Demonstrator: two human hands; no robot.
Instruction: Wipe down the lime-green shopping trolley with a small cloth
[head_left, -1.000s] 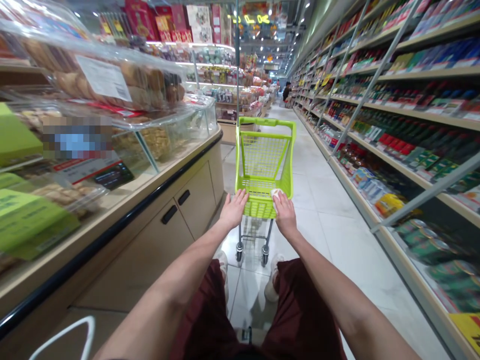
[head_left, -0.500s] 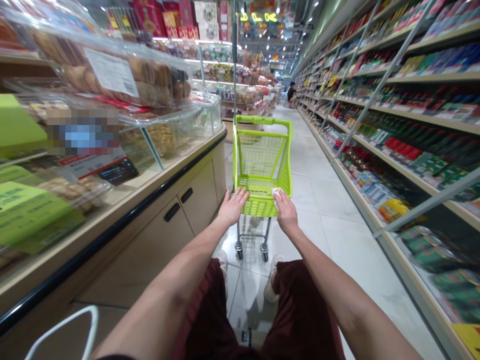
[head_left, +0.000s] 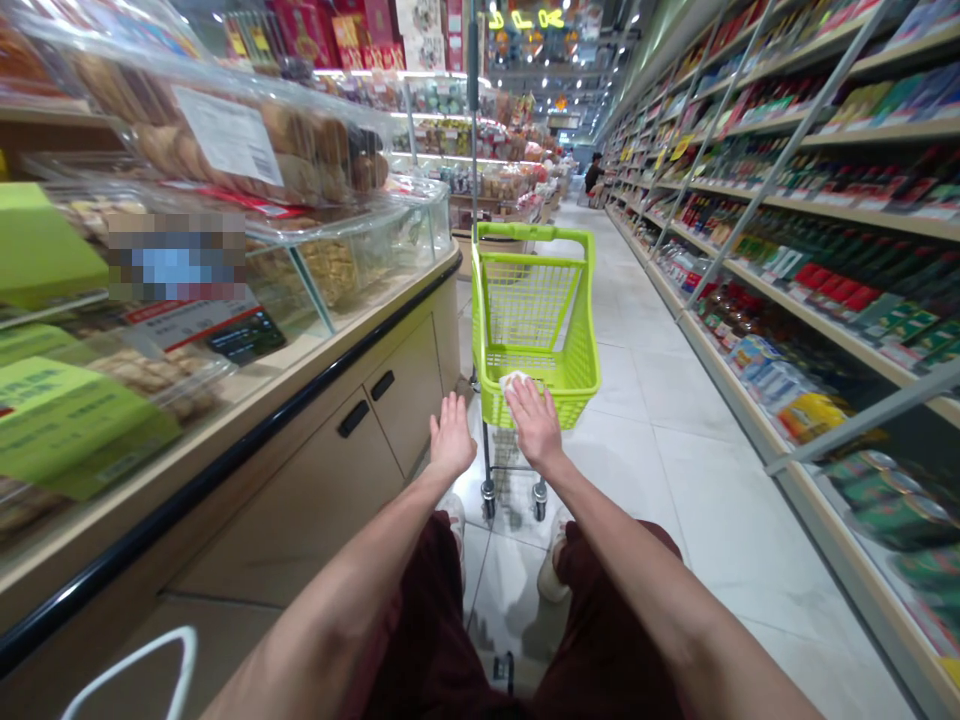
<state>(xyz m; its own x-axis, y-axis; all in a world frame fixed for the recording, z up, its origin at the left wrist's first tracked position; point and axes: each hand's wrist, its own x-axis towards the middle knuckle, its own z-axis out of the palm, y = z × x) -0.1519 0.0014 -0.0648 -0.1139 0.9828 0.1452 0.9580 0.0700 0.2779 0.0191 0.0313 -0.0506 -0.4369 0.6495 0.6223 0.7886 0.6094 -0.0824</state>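
Note:
A bright green shopping cart basket (head_left: 536, 300) stands on grey legs with small wheels in front of me. My right hand (head_left: 534, 420) presses a white cloth or tissue (head_left: 514, 380) on the near rim of the basket, toward its left part. Left of the basket, my left hand (head_left: 453, 437) is held in the air with its fingers stretched out, holding nothing and apart from the rim.
A wooden counter (head_left: 300, 500) with a black rail and packaged baked goods runs along the left. Tall stocked shelves (head_left: 832, 340) line the right. A person (head_left: 593, 178) is far down the tiled aisle. A thin pole rises by the cart.
My right hand has slid left along the near rim with the white cloth. My left hand has come off the basket and moved slightly left and down.

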